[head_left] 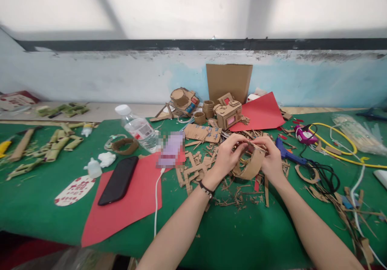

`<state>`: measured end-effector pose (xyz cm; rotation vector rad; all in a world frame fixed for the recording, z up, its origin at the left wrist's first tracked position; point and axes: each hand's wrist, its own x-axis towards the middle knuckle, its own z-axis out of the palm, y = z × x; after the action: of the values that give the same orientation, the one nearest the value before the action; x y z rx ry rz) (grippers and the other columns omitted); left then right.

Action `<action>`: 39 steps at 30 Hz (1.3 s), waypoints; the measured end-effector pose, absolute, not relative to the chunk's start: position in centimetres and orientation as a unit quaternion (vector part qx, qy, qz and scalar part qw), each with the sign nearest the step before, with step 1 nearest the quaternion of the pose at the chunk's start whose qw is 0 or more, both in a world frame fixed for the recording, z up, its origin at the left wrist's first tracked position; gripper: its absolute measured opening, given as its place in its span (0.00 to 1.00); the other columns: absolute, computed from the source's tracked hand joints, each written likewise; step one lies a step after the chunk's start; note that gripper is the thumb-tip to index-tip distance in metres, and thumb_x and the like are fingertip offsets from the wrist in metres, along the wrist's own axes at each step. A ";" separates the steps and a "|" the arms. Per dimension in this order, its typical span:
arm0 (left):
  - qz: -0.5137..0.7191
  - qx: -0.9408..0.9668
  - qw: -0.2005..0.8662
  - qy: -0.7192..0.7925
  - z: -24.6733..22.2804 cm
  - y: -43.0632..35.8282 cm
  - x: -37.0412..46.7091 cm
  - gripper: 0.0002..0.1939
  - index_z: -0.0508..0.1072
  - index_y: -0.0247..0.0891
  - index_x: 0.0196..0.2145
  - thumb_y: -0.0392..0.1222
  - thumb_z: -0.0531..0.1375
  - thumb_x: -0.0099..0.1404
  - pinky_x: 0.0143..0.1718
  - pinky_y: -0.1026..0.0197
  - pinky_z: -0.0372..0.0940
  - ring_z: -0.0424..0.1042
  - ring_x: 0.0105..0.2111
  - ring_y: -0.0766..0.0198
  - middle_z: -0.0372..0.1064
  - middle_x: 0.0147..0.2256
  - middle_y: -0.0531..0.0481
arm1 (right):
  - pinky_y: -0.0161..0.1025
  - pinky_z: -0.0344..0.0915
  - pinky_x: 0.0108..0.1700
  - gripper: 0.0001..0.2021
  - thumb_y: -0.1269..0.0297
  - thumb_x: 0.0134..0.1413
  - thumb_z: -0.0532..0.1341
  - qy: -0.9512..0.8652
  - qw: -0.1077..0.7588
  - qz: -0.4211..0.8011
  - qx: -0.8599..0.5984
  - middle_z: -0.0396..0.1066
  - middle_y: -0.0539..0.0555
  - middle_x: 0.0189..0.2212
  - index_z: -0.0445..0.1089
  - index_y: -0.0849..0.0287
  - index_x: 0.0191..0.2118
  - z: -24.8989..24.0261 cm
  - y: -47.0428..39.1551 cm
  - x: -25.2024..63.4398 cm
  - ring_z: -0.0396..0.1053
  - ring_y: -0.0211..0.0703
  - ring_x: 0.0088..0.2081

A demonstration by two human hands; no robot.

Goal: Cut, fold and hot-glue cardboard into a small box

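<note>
Above the scraps, a cardboard ring [253, 166] of bent brown strip is held between both hands. My left hand [227, 157] pinches its far left edge with thumb and fingers. On the other side my right hand [271, 159] is closed around the ring's right edge; its fingertips are partly hidden. Cardboard scraps [199, 167] lie in a heap under and around the hands. Just right of my right hand rests a blue glue gun [288, 153]. Behind the hands stands a small cardboard camera model [229, 114] with a pinkish window.
To the left are a black phone [118, 180] on red paper [127, 211], a tilted water bottle [140, 128], and a purple, pixelated phone-like item [171, 151] on a white cable. A yellow cord [352, 141] and tangled black cable [329, 177] lie right. Bamboo pieces [59, 143] lie far left.
</note>
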<state>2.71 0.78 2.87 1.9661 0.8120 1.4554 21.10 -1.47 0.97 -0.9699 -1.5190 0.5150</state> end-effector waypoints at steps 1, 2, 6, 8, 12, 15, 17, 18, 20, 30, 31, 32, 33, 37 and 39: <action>0.543 0.735 0.272 0.301 2.9 0.7 2.7 0.07 0.79 0.41 0.45 0.42 0.61 0.78 0.50 0.56 0.71 0.78 0.46 0.58 0.80 0.45 0.44 | 0.48 0.76 0.48 0.07 0.56 0.64 0.70 -0.653 0.594 0.224 -0.413 0.75 0.54 0.45 0.79 0.48 0.46 0.9 -1.5 21.1 0.76 0.51 0.47; 0.544 0.736 0.268 0.300 2.9 0.5 2.7 0.07 0.79 0.41 0.45 0.42 0.60 0.78 0.51 0.56 0.71 0.78 0.46 0.58 0.79 0.45 0.44 | 0.48 0.76 0.49 0.07 0.57 0.64 0.70 -0.655 0.595 0.225 -0.409 0.75 0.54 0.45 0.79 0.48 0.46 0.9 -1.6 21.1 0.76 0.51 0.47; 0.553 0.714 0.293 0.313 2.5 0.3 3.1 0.08 0.79 0.41 0.44 0.43 0.60 0.78 0.50 0.57 0.72 0.78 0.46 0.57 0.79 0.44 0.44 | 0.47 0.76 0.49 0.07 0.59 0.63 0.71 -0.654 0.589 0.222 -0.420 0.76 0.54 0.45 0.78 0.48 0.46 0.9 -1.7 20.9 0.76 0.51 0.47; 0.566 0.682 0.329 0.326 2.2 0.3 3.5 0.08 0.79 0.41 0.45 0.44 0.61 0.77 0.47 0.58 0.72 0.78 0.46 0.57 0.78 0.45 0.44 | 0.47 0.76 0.49 0.11 0.57 0.62 0.72 -0.638 0.589 0.235 -0.437 0.77 0.54 0.45 0.77 0.49 0.48 0.9 -1.6 20.8 0.76 0.51 0.46; 0.574 0.642 0.391 0.325 1.8 0.2 3.9 0.08 0.77 0.40 0.49 0.44 0.61 0.77 0.50 0.58 0.73 0.78 0.47 0.57 0.78 0.47 0.43 | 0.45 0.77 0.50 0.12 0.57 0.61 0.71 -0.613 0.596 0.277 -0.439 0.77 0.54 0.46 0.76 0.51 0.48 0.7 -1.4 20.8 0.77 0.50 0.48; 0.555 0.661 0.411 0.294 1.9 0.2 3.7 0.10 0.77 0.41 0.51 0.43 0.62 0.76 0.52 0.56 0.74 0.78 0.50 0.56 0.77 0.50 0.42 | 0.45 0.77 0.51 0.08 0.60 0.64 0.68 -0.630 0.598 0.256 -0.425 0.75 0.54 0.48 0.76 0.49 0.47 0.8 -1.4 21.0 0.76 0.49 0.50; 0.553 0.663 0.413 0.289 2.1 0.2 3.4 0.09 0.78 0.41 0.50 0.44 0.63 0.76 0.52 0.56 0.74 0.78 0.50 0.55 0.77 0.50 0.42 | 0.46 0.77 0.51 0.07 0.60 0.66 0.67 -0.650 0.589 0.233 -0.420 0.75 0.54 0.49 0.77 0.49 0.48 1.3 -1.5 21.1 0.76 0.50 0.51; 0.556 0.660 0.413 0.292 2.1 0.2 3.3 0.09 0.79 0.41 0.49 0.46 0.63 0.76 0.52 0.56 0.74 0.78 0.50 0.55 0.77 0.49 0.42 | 0.47 0.77 0.51 0.07 0.59 0.67 0.66 -0.659 0.583 0.223 -0.418 0.76 0.55 0.49 0.78 0.49 0.48 1.5 -1.6 21.1 0.76 0.50 0.51; 0.566 0.653 0.411 0.292 2.3 0.1 3.1 0.09 0.79 0.41 0.48 0.47 0.63 0.76 0.52 0.56 0.74 0.78 0.49 0.54 0.78 0.48 0.43 | 0.47 0.78 0.50 0.07 0.58 0.68 0.67 -0.676 0.576 0.205 -0.412 0.77 0.56 0.49 0.78 0.49 0.48 1.9 -1.7 21.2 0.77 0.51 0.51; 0.590 0.661 0.363 0.290 2.4 -0.7 3.2 0.06 0.80 0.41 0.43 0.43 0.63 0.76 0.51 0.55 0.71 0.77 0.46 0.56 0.78 0.43 0.45 | 0.52 0.76 0.51 0.06 0.65 0.69 0.66 -0.690 0.599 0.096 -0.394 0.80 0.54 0.44 0.80 0.47 0.47 1.7 -2.7 20.6 0.79 0.52 0.46; 0.591 0.656 0.369 0.291 2.3 -0.7 3.3 0.05 0.80 0.41 0.43 0.43 0.63 0.75 0.51 0.56 0.71 0.77 0.46 0.56 0.78 0.43 0.45 | 0.51 0.76 0.51 0.06 0.65 0.69 0.66 -0.688 0.600 0.098 -0.397 0.80 0.54 0.44 0.80 0.47 0.46 1.7 -2.8 20.4 0.79 0.51 0.46; 0.592 0.648 0.379 0.292 2.2 -0.6 3.4 0.05 0.80 0.41 0.42 0.43 0.64 0.74 0.51 0.56 0.71 0.77 0.46 0.57 0.78 0.43 0.46 | 0.50 0.76 0.50 0.05 0.65 0.69 0.66 -0.685 0.601 0.103 -0.400 0.80 0.54 0.44 0.79 0.47 0.46 1.6 -2.9 20.3 0.78 0.51 0.46; 0.593 0.637 0.394 0.295 2.1 -0.5 3.5 0.05 0.80 0.41 0.42 0.43 0.65 0.73 0.51 0.56 0.71 0.77 0.45 0.57 0.78 0.42 0.46 | 0.50 0.76 0.51 0.05 0.64 0.70 0.66 -0.680 0.601 0.112 -0.405 0.79 0.54 0.44 0.79 0.47 0.46 1.6 -2.8 20.1 0.78 0.51 0.46; 0.609 0.513 0.526 0.299 1.0 0.5 4.3 0.12 0.78 0.40 0.42 0.48 0.71 0.66 0.45 0.57 0.75 0.78 0.41 0.57 0.79 0.41 0.47 | 0.48 0.78 0.50 0.09 0.57 0.69 0.67 -0.650 0.594 0.184 -0.437 0.78 0.55 0.48 0.76 0.48 0.52 1.1 -2.4 19.6 0.78 0.51 0.48; 0.617 0.450 0.571 0.300 0.4 1.0 4.6 0.14 0.77 0.40 0.41 0.51 0.71 0.65 0.42 0.57 0.76 0.79 0.38 0.58 0.79 0.39 0.47 | 0.47 0.79 0.47 0.14 0.54 0.67 0.69 -0.639 0.588 0.215 -0.448 0.78 0.55 0.49 0.74 0.49 0.55 0.8 -2.1 19.5 0.79 0.50 0.47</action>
<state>4.61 1.04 0.40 1.0557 0.7040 1.4479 19.51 -2.06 0.82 -1.0429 -1.4881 0.5008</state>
